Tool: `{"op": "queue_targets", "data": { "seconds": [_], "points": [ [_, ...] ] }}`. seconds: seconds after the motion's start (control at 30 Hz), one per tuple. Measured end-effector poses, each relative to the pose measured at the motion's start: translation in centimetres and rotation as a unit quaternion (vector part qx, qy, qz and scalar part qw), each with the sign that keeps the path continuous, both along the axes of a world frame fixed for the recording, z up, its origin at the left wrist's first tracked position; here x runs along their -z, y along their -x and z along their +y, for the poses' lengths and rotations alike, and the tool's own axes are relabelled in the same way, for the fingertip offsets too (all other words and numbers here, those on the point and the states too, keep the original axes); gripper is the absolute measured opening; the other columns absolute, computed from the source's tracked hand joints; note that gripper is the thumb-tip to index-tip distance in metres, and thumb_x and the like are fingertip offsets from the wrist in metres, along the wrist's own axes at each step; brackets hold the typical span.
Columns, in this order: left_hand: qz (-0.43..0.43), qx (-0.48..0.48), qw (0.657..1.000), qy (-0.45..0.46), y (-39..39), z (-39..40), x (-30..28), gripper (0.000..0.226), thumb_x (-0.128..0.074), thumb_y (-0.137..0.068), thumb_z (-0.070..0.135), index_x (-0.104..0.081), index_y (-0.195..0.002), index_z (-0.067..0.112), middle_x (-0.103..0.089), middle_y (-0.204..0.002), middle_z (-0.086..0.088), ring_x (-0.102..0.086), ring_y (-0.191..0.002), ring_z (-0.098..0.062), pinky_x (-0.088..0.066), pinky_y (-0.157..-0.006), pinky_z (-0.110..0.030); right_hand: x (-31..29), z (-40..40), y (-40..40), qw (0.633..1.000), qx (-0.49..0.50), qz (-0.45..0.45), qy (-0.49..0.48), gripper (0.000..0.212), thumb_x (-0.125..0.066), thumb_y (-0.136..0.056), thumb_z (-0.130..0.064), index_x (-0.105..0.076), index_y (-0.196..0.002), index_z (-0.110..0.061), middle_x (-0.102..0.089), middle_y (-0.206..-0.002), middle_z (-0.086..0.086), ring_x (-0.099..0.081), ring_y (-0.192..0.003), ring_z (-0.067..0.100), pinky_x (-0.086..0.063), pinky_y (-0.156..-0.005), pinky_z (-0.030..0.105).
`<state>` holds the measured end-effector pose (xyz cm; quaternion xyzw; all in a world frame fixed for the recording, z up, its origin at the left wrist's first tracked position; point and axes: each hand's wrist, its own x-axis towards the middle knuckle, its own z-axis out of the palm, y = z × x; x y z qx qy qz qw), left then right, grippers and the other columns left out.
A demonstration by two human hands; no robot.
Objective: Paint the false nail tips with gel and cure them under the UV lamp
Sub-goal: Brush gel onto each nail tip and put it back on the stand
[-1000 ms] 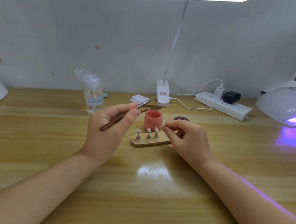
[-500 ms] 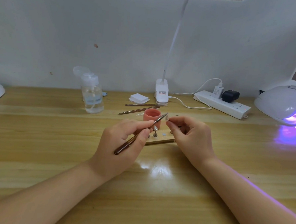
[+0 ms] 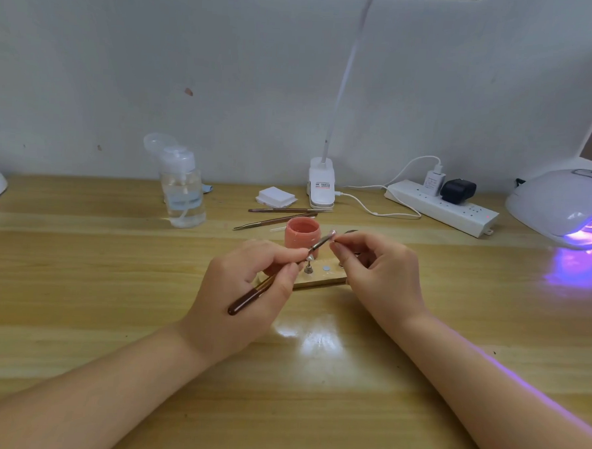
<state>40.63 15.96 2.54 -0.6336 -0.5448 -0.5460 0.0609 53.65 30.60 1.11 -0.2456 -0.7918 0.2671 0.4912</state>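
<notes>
A: The left hand (image 3: 247, 283) has its fingers (image 3: 287, 256) curled round the brush (image 3: 278, 278), bristle end raised toward the right hand (image 3: 377, 273). That hand's fingers (image 3: 341, 249) pinch a nail tip (image 3: 332, 233) on its stand, lifted just off their tips and touching the bristles.

B: So the tip is in the air, not seated on the wooden holder (image 3: 319, 281) below the fingers?

A: Yes. With so small a pinch, pressure from the brush could twist the tip or knock it free onto the surface (image 3: 314, 379).

B: And the gel jar (image 3: 302, 236)?

A: Open, just behind the left fingers. A careless sweep of the handle could tip it, or brush the one tip standing on the holder (image 3: 309, 261). Wet gel could also smear onto the pinching fingers. The UV lamp (image 3: 563, 204) glows well off to the right.
</notes>
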Motion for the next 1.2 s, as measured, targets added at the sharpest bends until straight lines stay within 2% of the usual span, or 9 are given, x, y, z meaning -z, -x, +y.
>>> {"op": "queue_targets", "data": {
  "seconds": [0.1,0.3,0.43,0.57,0.77,0.9,1.0,1.1,1.2],
  "points": [
    [-0.013,0.001,1.0,0.005,0.15,-0.18,0.09,0.021,-0.051,-0.085,0.02,-0.069,-0.091,0.012,-0.069,-0.082,0.004,-0.065,-0.079,-0.01,-0.048,-0.072,-0.016,0.0,0.06,0.01,1.0,0.002,-0.002,0.015,0.005,-0.074,-0.083,-0.012,-0.075,-0.087,-0.014,-0.069,-0.071,-0.007,-0.062,-0.059,0.016,-0.052,-0.061,0.031],
    [-0.021,0.001,1.0,0.008,-0.09,-0.08,-0.01,0.017,-0.057,-0.091,0.018,-0.068,-0.103,0.017,-0.071,-0.091,0.008,-0.067,-0.088,-0.009,-0.05,-0.076,-0.019,-0.02,-0.12,0.0,1.0,-0.009,0.002,0.021,0.005,-0.074,-0.083,-0.01,-0.075,-0.087,-0.013,-0.07,-0.073,-0.003,-0.062,-0.06,0.019,-0.054,-0.062,0.038],
    [-0.031,0.012,0.999,0.022,0.15,-0.16,0.11,0.022,-0.05,-0.088,0.02,-0.069,-0.093,0.009,-0.069,-0.081,0.003,-0.065,-0.079,-0.014,-0.052,-0.069,-0.026,-0.01,-0.13,0.05,0.999,-0.014,0.004,0.041,0.006,-0.073,-0.084,-0.01,-0.075,-0.088,-0.014,-0.068,-0.071,-0.005,-0.063,-0.062,0.02,-0.055,-0.063,0.043],
    [-0.037,0.021,0.999,0.004,-0.24,-0.19,-0.05,0.021,-0.051,-0.09,0.021,-0.067,-0.102,0.015,-0.07,-0.09,0.009,-0.066,-0.086,-0.012,-0.049,-0.075,-0.019,-0.02,-0.1,0.07,0.998,-0.025,0.006,0.051,0.006,-0.072,-0.085,-0.009,-0.074,-0.09,-0.011,-0.071,-0.076,0.001,-0.065,-0.067,0.024,-0.055,-0.065,0.047],
    [-0.038,0.009,0.999,0.02,0.07,-0.23,0.19,0.019,-0.051,-0.087,0.021,-0.068,-0.092,0.013,-0.069,-0.081,0.003,-0.064,-0.078,-0.016,-0.05,-0.07,-0.024,0.0,-0.15,0.05,0.998,-0.023,0.006,0.052,0.005,-0.072,-0.084,-0.009,-0.074,-0.089,-0.011,-0.068,-0.072,-0.001,-0.063,-0.064,0.023,-0.055,-0.063,0.048],
    [-0.049,0.021,0.999,0.009,-0.26,-0.2,0.0,0.021,-0.052,-0.09,0.023,-0.067,-0.104,0.02,-0.071,-0.09,0.009,-0.066,-0.084,-0.012,-0.05,-0.073,-0.022,0.02,-0.08,0.05,0.998,-0.025,0.007,0.06,0.007,-0.072,-0.084,-0.009,-0.074,-0.091,-0.011,-0.071,-0.076,0.001,-0.065,-0.066,0.023,-0.055,-0.064,0.047],
    [-0.019,0.013,0.999,0.028,-0.14,0.01,0.04,0.021,-0.055,-0.09,0.02,-0.07,-0.104,0.015,-0.07,-0.09,0.01,-0.063,-0.083,-0.006,-0.046,-0.073,-0.02,0.01,-0.15,0.06,0.997,-0.028,0.011,0.071,0.006,-0.072,-0.084,-0.009,-0.073,-0.089,-0.013,-0.071,-0.077,0.001,-0.066,-0.068,0.023,-0.056,-0.064,0.048],
    [-0.037,0.014,0.999,0.024,-0.02,-0.15,0.19,0.022,-0.05,-0.087,0.024,-0.069,-0.096,0.015,-0.069,-0.084,0.005,-0.063,-0.079,-0.015,-0.05,-0.069,-0.03,-0.06,-0.09,0.12,0.995,-0.025,0.026,0.092,0.008,-0.072,-0.085,-0.009,-0.072,-0.087,-0.016,-0.071,-0.076,0.001,-0.066,-0.068,0.023,-0.055,-0.065,0.049],
    [-0.049,0.019,0.999,0.013,-0.21,-0.21,0.05,0.021,-0.051,-0.09,0.024,-0.067,-0.103,0.021,-0.07,-0.09,0.01,-0.065,-0.083,-0.013,-0.05,-0.072,-0.024,-0.05,-0.03,0.14,0.994,-0.026,0.029,0.1,0.006,-0.072,-0.085,-0.01,-0.072,-0.087,-0.015,-0.072,-0.076,0.001,-0.067,-0.069,0.024,-0.055,-0.065,0.05]
  ]
}}
